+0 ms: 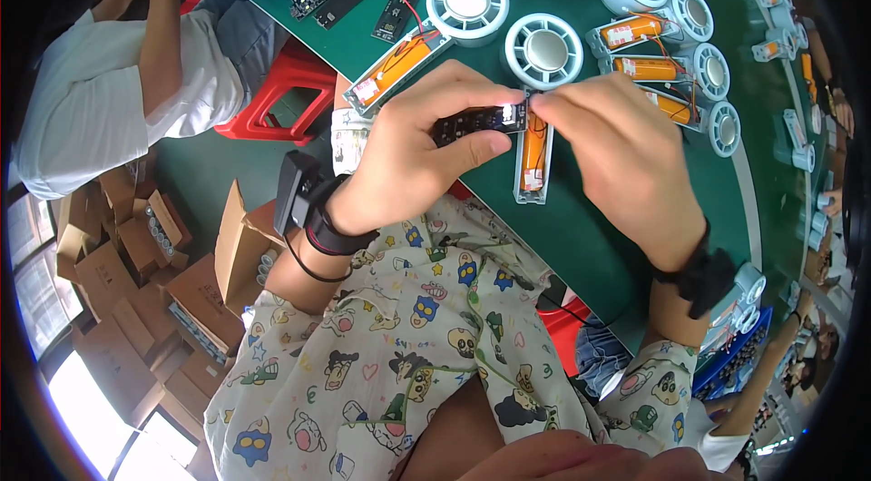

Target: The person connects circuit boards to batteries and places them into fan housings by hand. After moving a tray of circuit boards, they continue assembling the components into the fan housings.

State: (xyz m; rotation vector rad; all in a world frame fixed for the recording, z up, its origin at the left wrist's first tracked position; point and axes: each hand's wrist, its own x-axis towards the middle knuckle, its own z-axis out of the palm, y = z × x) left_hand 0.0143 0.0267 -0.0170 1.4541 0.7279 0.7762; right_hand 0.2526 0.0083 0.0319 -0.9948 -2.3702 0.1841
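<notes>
Green table (581,245): other fan units (711,71) crowd near the right hand (626,159).

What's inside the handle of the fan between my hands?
An orange battery lies in the handle, its whitish label near the lower end. The circuit board and your right hand partly hide the upper end, so what's beneath them can't be seen.

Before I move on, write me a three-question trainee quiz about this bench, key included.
1. Which hand grips the black circuit board along its length?
2. True or false: the battery pack in the fan unit nearest the hands is green.
3. The stool at the table's upper left is: (a) white, (b) red, (c) yellow.

Key:
1. The left hand.
2. False; it is orange.
3. (b).
</notes>
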